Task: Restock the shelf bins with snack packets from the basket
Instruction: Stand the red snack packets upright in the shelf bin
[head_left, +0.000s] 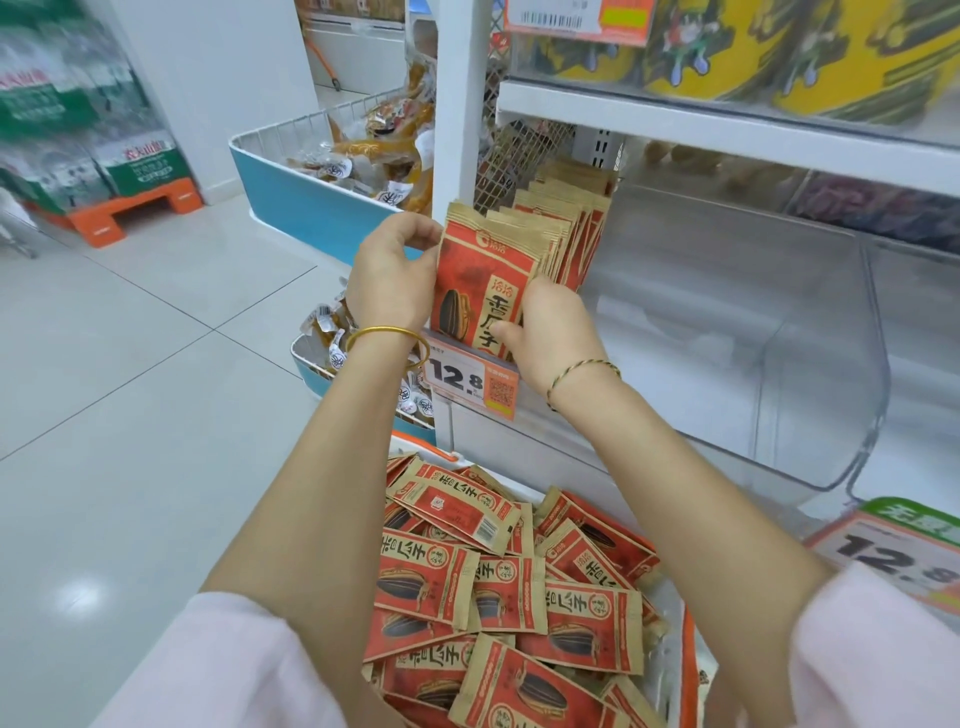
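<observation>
Snack packet (485, 291) stands upright at the front left corner of the shelf bin (779, 364), long axis vertical, heading its row; left hand (389, 275) pinches its upper left edge; right hand (553, 332) curls round its lower right side; both equally near, with the basket (688, 654) below, between the forearms.

Both our bare forearms reach forward; our left hand (395, 270), fingers curled, pinches the upper edge of a red-and-tan paper snack packet (483, 280); our right hand (556, 332), lower and to its right, grips the packet's bottom corner, thumb in front.
</observation>
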